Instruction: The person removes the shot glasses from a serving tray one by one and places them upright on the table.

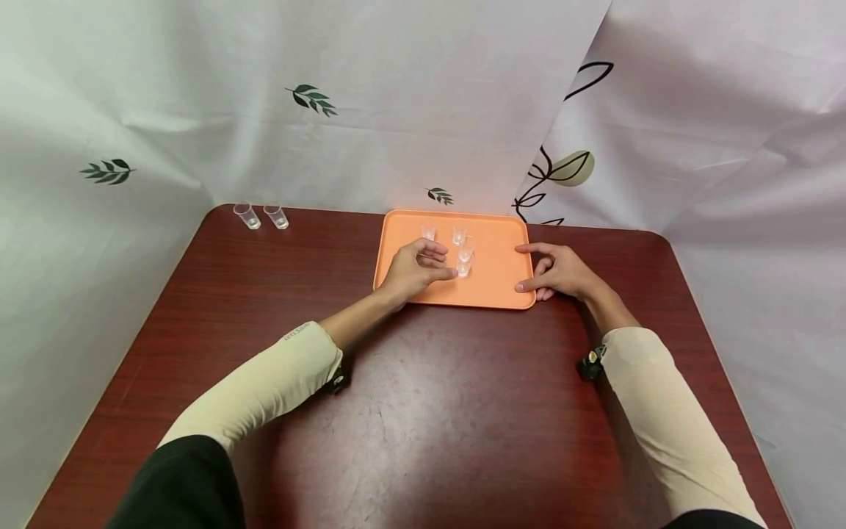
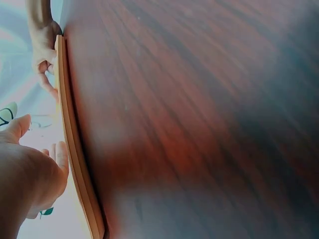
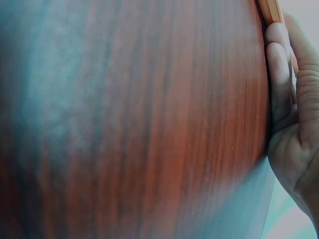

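Observation:
An orange tray [image 1: 496, 286] lies at the back of the table with several small clear plastic cups on it. Over the tray's left half is my left hand [image 1: 413, 272], thumb and fingers apart and nothing visibly held between them. Its thumb tip is beside the nearest clear cup [image 1: 464, 270]; whether they touch I cannot tell. Another cup [image 1: 429, 231] stands behind the fingers, partly hidden, and one more cup [image 1: 459, 235] stands to its right. My right hand [image 1: 558, 272] holds the tray's right edge, thumb and index finger over the rim, other fingers curled against its outer side.
Two more clear cups, a left one [image 1: 247, 217] and a right one [image 1: 276, 217], are at the table's back left corner. White cloth [image 1: 429, 88] with leaf prints hangs behind the dark red wooden table [image 1: 429, 411].

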The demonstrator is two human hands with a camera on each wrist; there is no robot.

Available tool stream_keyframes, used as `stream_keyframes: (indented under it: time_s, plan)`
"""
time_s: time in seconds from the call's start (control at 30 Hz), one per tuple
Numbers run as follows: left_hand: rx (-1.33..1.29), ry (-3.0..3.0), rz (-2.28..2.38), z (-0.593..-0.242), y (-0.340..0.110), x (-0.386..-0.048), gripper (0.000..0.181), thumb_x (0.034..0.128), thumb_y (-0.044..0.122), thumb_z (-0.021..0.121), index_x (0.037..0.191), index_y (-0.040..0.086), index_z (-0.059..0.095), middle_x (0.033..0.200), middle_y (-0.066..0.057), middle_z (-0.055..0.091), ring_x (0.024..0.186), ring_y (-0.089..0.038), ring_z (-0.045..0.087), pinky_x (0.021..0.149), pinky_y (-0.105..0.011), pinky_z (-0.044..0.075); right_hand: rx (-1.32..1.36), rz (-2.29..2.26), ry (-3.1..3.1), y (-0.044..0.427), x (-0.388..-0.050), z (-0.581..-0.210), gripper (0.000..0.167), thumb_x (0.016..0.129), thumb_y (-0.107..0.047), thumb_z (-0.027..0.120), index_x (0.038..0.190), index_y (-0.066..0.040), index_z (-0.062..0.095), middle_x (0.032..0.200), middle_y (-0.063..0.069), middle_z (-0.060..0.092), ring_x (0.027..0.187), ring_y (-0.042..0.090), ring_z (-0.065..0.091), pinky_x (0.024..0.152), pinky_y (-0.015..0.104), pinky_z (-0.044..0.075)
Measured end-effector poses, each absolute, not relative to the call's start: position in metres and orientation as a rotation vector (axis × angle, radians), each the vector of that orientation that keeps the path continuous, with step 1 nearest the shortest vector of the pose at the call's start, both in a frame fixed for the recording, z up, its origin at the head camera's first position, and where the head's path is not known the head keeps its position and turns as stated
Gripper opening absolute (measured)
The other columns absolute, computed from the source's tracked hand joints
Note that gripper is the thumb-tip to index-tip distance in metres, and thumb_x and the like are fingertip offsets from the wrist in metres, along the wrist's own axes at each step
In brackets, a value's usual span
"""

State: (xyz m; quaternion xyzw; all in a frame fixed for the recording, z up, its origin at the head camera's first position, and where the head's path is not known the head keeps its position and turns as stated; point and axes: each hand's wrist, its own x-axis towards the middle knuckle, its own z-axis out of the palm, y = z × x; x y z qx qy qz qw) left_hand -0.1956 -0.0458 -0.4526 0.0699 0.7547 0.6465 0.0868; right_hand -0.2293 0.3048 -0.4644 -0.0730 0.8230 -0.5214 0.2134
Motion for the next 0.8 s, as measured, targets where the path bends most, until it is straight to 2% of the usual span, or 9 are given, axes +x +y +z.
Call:
stream_keyframes:
  time_s: [0.53,0.8]
  plan:
    - [0.195,2.27,1.944,-0.458,-0.026,-0.195,0.043,0.0882,0.006,0.096,0.125,0.003,0.074,0.115,-0.01,0.074,0.102,-0.017,0.072,0.088,-0.019,0.062,-0.21,-1.453,2.287,0.304,-0.229,-0.465,0.089,0.085,-0.005,0.1,0.163,-0.009,0.057,0.066,-0.002,0.068,0.049,0.009,0.069,0.051,0.032,0.066]
    - [0.196,2.291,1.917,-0.459,-0.02,-0.199,0.045,0.0872,0.008,0.098,0.125,0.004,0.073,0.114,-0.009,0.075,0.102,-0.015,0.071,0.092,-0.02,0.061,-0.189,-1.445,2.294,0.305,-0.23,-0.466,0.089,0.084,-0.006,0.101,0.162,-0.01,0.057,0.066,-0.002,0.067,0.049,0.01,0.069,0.051,0.032,0.066]
